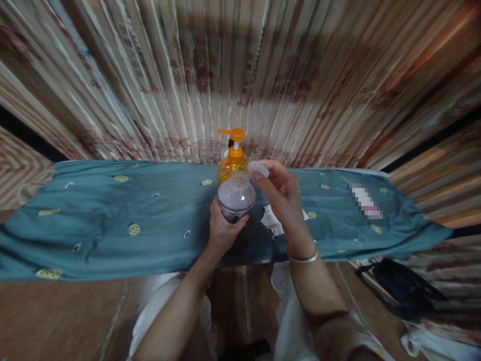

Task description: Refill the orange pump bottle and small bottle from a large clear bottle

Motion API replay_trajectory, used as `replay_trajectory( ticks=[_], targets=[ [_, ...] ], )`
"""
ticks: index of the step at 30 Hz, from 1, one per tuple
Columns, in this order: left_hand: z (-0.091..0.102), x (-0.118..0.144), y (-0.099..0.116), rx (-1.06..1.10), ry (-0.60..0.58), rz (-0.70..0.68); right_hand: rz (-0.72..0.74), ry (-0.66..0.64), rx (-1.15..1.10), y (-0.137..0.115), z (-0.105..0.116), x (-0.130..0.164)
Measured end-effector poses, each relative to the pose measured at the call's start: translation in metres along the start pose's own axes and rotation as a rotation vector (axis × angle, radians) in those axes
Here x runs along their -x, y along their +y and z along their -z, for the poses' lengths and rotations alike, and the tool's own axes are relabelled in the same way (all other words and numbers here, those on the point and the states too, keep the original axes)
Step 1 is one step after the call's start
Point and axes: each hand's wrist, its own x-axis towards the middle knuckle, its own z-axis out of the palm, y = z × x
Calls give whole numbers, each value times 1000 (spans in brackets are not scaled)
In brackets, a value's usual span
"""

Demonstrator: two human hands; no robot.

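So the left hand reaches up from the near side, wrapped round the lower part of a see-through bottle mid-scene, over the teal cloth. The right hand (the one with the silver bangle) is bent in from the right, pinching a round translucent lid just beside the bottle's top. Can't tell what's inside; the orange pump bottle on the far side looks yellow within
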Motion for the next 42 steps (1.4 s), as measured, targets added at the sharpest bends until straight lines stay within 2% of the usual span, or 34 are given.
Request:
replay_trajectory(
  ticks=[4,8,12,15,20,22,25,29,34,42],
  targets=[
    [1,-1,-2,-10,-14,3,-77,34,-44,6,12,0],
    [2,-2,0,8,-36,-4,-243,19,-138,29,28,11],
    [4,-1,-1,18,-79,-30,-377,-106,-113,59,42,40],
    [6,0,-6,13,-95,-52,-398,-270,158,72,45,66],
    [8,2,-17,13,-84,-83,-333,-560,1001,64,37,90],
    [9,2,-20,20,-76,-86,-270,-660,1187,59,32,93],
    [10,3,-22,36,-70,-79,-190,-744,1312,58,25,97],
    [12,4,-23,89,-89,-79,-122,-773,1326,64,16,106],
    [16,5,-25,272,-105,-68,-110,-758,1225,68,11,114],
    [25,-12,-23,304,4,8,-125,-680,1047,59,19,110]
  ],
)
